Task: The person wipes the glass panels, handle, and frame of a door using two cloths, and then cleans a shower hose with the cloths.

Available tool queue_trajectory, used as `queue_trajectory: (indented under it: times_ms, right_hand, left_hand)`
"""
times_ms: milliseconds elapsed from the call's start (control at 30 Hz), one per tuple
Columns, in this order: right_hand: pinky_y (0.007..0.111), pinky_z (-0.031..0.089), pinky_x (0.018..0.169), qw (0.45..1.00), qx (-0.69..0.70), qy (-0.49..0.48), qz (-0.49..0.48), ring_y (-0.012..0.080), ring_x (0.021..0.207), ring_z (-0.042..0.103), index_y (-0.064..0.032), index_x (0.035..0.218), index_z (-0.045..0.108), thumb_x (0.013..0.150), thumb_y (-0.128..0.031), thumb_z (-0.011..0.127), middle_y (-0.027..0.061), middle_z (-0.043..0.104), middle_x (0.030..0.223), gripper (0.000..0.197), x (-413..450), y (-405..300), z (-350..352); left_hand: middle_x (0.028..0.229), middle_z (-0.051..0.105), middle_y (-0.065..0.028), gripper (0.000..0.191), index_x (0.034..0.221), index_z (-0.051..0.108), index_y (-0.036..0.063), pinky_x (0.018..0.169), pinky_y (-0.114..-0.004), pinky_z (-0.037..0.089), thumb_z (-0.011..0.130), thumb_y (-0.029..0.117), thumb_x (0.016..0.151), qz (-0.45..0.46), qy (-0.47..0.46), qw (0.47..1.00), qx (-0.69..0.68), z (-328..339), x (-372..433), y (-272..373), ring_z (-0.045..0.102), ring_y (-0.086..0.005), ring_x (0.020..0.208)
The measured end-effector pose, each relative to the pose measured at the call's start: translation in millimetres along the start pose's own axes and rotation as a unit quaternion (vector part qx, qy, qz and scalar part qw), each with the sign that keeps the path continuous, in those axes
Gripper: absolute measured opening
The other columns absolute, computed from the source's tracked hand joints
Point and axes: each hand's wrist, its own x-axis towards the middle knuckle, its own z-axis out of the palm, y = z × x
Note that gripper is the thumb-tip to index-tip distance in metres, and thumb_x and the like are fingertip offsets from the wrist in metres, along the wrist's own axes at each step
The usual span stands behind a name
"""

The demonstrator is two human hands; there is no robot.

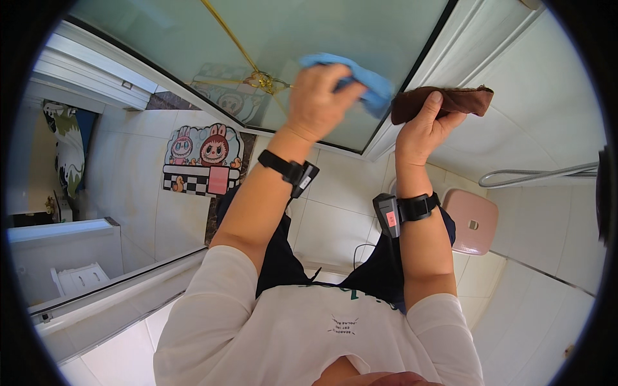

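Observation:
My left hand (318, 99) grips a blue cloth (374, 87) at the face of a frosted glass door panel (347, 29). The cloth and fingers are slightly blurred. Gold trim strips cross the glass and meet at an ornament (264, 81) left of that hand. My right hand (425, 128) pinches a folded brown cloth (466, 100) between thumb and fingers. It is beside the white door frame (434, 58), where the brown cloth overlaps the frame; whether it presses on it I cannot tell.
A cartoon bath mat (203, 159) lies on the tiled floor at left. A pink plastic stool (470, 222) stands right of my right forearm. A metal shower hose (536, 173) loops out from the right wall. At lower left runs a white sliding-door track (120, 299).

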Motion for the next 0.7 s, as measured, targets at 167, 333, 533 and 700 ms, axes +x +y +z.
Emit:
queue_trajectory:
  times_ms: [167, 333, 533, 700]
  right_hand:
    - [0.035, 0.037, 0.099, 1.000, 0.010, -0.001, 0.017, 0.0204, 0.111, 0.046, -0.0025, 0.133, 0.035, 0.099, -0.023, 0.051, 0.0098, 0.046, 0.122, 0.043, -0.8, 0.6, -0.7]
    - [0.036, 0.035, 0.102, 1.000, -0.017, 0.008, -0.006, 0.0207, 0.113, 0.045, -0.0027, 0.136, 0.032, 0.099, -0.026, 0.050, 0.0099, 0.046, 0.125, 0.047, -2.3, 4.7, 0.7]
    - [0.035, 0.035, 0.102, 0.999, -0.026, 0.019, -0.020, 0.0206, 0.113, 0.046, -0.0011, 0.137, 0.031, 0.099, -0.028, 0.050, 0.0112, 0.047, 0.124, 0.051, -0.4, 7.5, -0.2]
    - [0.035, 0.036, 0.101, 1.000, -0.017, 0.010, -0.018, 0.0206, 0.111, 0.047, -0.0005, 0.135, 0.032, 0.099, -0.028, 0.050, 0.0114, 0.048, 0.122, 0.049, -0.6, 5.0, -0.3]
  left_hand:
    - [0.104, 0.056, -0.0091, 0.028, 0.110, 0.054, 0.0084, 0.075, -0.040, 0.047, 0.062, 0.004, 0.085, 0.003, 0.347, 0.918, 0.192, -23.7, -7.2, -61.0, 0.056, -0.0234, 0.083]
    - [0.105, 0.055, -0.0060, 0.024, 0.119, 0.044, 0.0107, 0.077, -0.031, 0.050, 0.050, 0.018, 0.097, -0.495, 0.411, 0.692, -0.328, -11.8, -15.5, -50.5, 0.057, -0.0158, 0.086]
    - [0.110, 0.049, -0.0091, 0.033, 0.124, 0.039, 0.0057, 0.085, -0.037, 0.052, 0.053, 0.015, 0.095, -0.439, 0.154, 0.788, -0.404, 25.5, -28.1, 28.9, 0.054, -0.0213, 0.095]
    - [0.100, 0.045, -0.0087, 0.031, 0.122, 0.041, 0.0025, 0.085, -0.038, 0.051, 0.051, 0.017, 0.096, -0.533, 0.407, 0.584, -0.458, -29.7, -6.8, -43.0, 0.049, -0.0207, 0.087]
